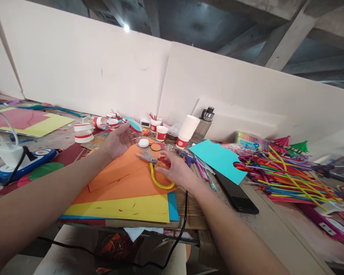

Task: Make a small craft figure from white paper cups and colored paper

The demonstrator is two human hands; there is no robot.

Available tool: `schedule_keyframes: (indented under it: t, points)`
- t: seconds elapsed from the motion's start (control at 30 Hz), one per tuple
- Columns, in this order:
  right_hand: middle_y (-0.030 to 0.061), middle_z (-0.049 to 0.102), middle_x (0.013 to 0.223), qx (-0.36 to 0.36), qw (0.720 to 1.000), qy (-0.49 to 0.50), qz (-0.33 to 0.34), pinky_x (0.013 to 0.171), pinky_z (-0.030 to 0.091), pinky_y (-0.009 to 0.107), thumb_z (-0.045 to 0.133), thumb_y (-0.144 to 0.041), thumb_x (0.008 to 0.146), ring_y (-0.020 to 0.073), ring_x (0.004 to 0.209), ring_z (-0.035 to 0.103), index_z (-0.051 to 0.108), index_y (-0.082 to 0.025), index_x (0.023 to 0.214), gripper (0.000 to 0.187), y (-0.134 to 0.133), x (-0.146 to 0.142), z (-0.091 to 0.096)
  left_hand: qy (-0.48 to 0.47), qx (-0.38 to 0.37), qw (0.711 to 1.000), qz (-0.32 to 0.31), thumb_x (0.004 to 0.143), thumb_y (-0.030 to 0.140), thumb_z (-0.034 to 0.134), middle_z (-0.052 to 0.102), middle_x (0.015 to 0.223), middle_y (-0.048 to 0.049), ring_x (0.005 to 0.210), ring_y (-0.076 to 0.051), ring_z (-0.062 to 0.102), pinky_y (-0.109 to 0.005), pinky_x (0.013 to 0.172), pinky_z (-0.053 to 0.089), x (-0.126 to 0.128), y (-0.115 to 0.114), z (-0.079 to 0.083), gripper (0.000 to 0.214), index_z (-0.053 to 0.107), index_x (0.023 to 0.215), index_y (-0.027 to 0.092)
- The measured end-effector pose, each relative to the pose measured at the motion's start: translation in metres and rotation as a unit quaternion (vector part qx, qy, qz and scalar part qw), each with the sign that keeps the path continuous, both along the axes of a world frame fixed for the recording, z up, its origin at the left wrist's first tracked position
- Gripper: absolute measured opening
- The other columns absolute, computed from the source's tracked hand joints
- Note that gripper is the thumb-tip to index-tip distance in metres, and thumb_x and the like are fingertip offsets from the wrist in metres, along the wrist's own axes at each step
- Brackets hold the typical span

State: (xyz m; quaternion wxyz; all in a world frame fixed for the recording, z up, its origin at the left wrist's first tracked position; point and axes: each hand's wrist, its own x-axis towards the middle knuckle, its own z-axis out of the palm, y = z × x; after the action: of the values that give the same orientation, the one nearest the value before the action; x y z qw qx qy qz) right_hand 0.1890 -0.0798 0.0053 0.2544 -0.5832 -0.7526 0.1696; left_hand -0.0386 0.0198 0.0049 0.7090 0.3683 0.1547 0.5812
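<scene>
My left hand [119, 142] reaches forward, palm up, and its fingertips hold a cut paper-cup piece with a teal and red rim [135, 125]. Lower down, my right hand [176, 170] rests on the orange paper sheets [123, 179], fingers spread, touching the yellow-handled scissors [154, 172] that lie there with blades pointing left. Under the orange sheets lie yellow [123, 208] and blue sheets. A white lid [143, 143] and small orange discs [155, 147] sit just beyond the scissors.
Cut red-and-white cup rings [83, 132] lie at back left, a stack of paper cups [187, 131] and a flask [205, 119] at centre. A teal sheet [218, 158], black phone [236, 193] and pipe cleaners [289, 175] fill the right. A power strip [23, 162] sits left; white boards wall the back.
</scene>
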Motion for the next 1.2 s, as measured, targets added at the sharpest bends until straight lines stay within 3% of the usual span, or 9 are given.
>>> schedule_keyframes:
  t: [0.17,0.3,0.43,0.53,0.63,0.73,0.87,1.07,1.2]
  points:
    - [0.0094,0.074,0.104,0.048,0.998,-0.003,-0.033,0.079,0.049,0.03,0.063,-0.034,0.09,0.018,0.088,0.067,0.069,-0.015,0.103,0.023,0.006,0.01,0.004,0.007,0.004,1.0,-0.005,0.089,0.029,0.063,0.078,0.084,-0.0047,0.083,-0.023,0.075,-0.029,0.061,0.056,0.0,0.0,-0.001,0.013,0.068,0.087,0.017]
    - [0.0037,0.073,0.089,0.053,0.998,0.001,-0.026,0.065,0.043,0.026,0.058,-0.04,0.092,0.0143,0.075,0.063,0.069,-0.018,0.091,0.025,0.006,0.02,0.012,0.019,0.0,1.0,-0.012,0.09,0.03,0.063,0.077,0.081,-0.0046,0.081,-0.024,0.075,-0.029,0.059,0.055,0.002,-0.002,0.0,0.014,0.068,0.09,0.017]
    - [0.0012,0.069,0.078,-0.014,0.996,-0.087,-0.017,0.056,0.034,0.025,0.063,-0.056,0.085,0.0142,0.066,0.058,0.067,-0.02,0.083,0.037,0.0,0.031,0.02,0.02,0.006,0.999,-0.026,0.09,0.03,0.063,0.077,0.081,-0.0043,0.077,-0.022,0.075,-0.027,0.058,0.055,0.002,-0.002,-0.001,0.014,0.068,0.091,0.017]
    - [0.0008,0.066,0.073,-0.084,0.982,-0.167,-0.007,0.055,0.03,0.025,0.075,-0.044,0.078,0.0143,0.063,0.055,0.068,-0.02,0.082,0.025,-0.003,0.034,0.022,0.028,0.012,0.999,-0.028,0.09,0.031,0.064,0.077,0.08,-0.0048,0.073,-0.02,0.074,-0.026,0.056,0.054,0.003,-0.001,-0.002,0.015,0.067,0.089,0.016]
    - [0.0005,0.063,0.066,-0.124,0.975,-0.183,0.01,0.055,0.03,0.025,0.07,-0.028,0.083,0.0128,0.058,0.053,0.069,-0.02,0.078,0.01,-0.004,0.031,0.022,0.043,0.021,0.999,-0.019,0.089,0.029,0.066,0.076,0.084,-0.0045,0.075,-0.019,0.074,-0.025,0.058,0.055,0.005,-0.003,-0.003,0.014,0.066,0.092,0.015]
    - [0.0004,0.066,0.07,-0.099,0.984,-0.145,0.01,0.057,0.031,0.025,0.067,-0.025,0.085,0.0122,0.058,0.054,0.07,-0.019,0.087,0.007,-0.004,0.025,0.021,0.06,0.032,0.997,-0.023,0.086,0.026,0.069,0.076,0.089,-0.0044,0.082,-0.019,0.074,-0.025,0.065,0.056,0.006,-0.005,-0.002,0.013,0.065,0.095,0.017]
    - [0.0011,0.07,0.082,-0.072,0.992,-0.1,0.036,0.058,0.034,0.024,0.067,-0.021,0.083,0.0131,0.066,0.057,0.071,-0.019,0.102,0.019,-0.002,0.019,0.014,0.072,0.031,0.997,-0.024,0.086,0.027,0.07,0.076,0.096,-0.004,0.093,-0.022,0.074,-0.029,0.073,0.058,0.005,-0.007,-0.001,0.019,0.066,0.102,0.02]
    - [-0.0006,0.065,0.072,-0.078,0.991,-0.073,0.085,0.059,0.034,0.023,0.064,-0.014,0.084,0.0115,0.064,0.053,0.074,-0.017,0.089,0.011,0.006,0.015,0.001,0.103,0.018,0.994,-0.035,0.091,0.039,0.064,0.075,0.108,-0.0062,0.092,-0.022,0.073,-0.029,0.067,0.057,0.006,-0.003,-0.006,0.037,0.062,0.124,0.025]
    - [-0.0016,0.059,0.066,0.0,0.993,-0.059,0.098,0.06,0.031,0.024,0.061,-0.015,0.088,0.0106,0.063,0.047,0.066,-0.015,0.07,0.019,0.007,0.014,0.002,0.112,0.021,0.992,-0.05,0.091,0.037,0.062,0.074,0.115,-0.0074,0.091,-0.021,0.073,-0.028,0.066,0.057,0.006,0.0,-0.012,0.035,0.063,0.124,0.024]
